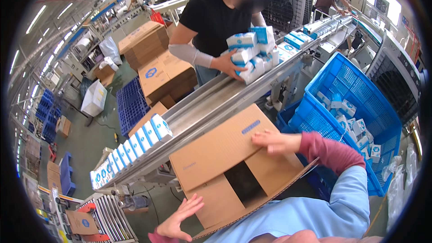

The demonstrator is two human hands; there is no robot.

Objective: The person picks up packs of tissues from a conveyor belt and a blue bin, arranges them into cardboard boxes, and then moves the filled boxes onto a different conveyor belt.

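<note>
Head view: one box (211, 153), brown, between the person's hands on the near side of the conveyor (211, 103); short flaps turned inward, dark gap between them. Left hand (182, 218): fingers and thumb spread, at the box's near left corner; contact cannot be told. Right hand (273, 142): fingers outstretched, gripping nothing, over the box's right side. White-and-blue packets (135, 148): one row, standing at the conveyor's left end. Co-worker (209, 24): across the conveyor, both arms about a packet pile (254, 54). Blue basket (317, 112): at right, loose packets inside.
</note>
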